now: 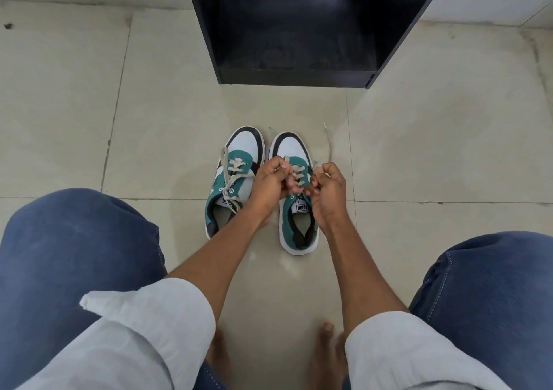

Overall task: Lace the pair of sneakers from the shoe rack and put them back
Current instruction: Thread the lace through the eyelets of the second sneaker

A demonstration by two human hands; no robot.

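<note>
Two green, white and black sneakers stand side by side on the tiled floor, toes pointing at the rack. The left sneaker (236, 162) has beige laces crossed through its eyelets, their ends loose over its side. Over the right sneaker (294, 147) both my hands are closed on its beige lace (296, 174). My left hand (273, 180) pinches one strand at the left eyelets. My right hand (327, 186) grips the other strand, whose free end (329, 144) curls up to the right. The hands hide the middle eyelets.
A black shoe rack (299, 30) stands on the floor just beyond the sneakers, its lower shelf open toward me. My knees in blue jeans flank the view at left (74, 255) and right (493, 294). My bare feet (324, 356) rest near the bottom edge.
</note>
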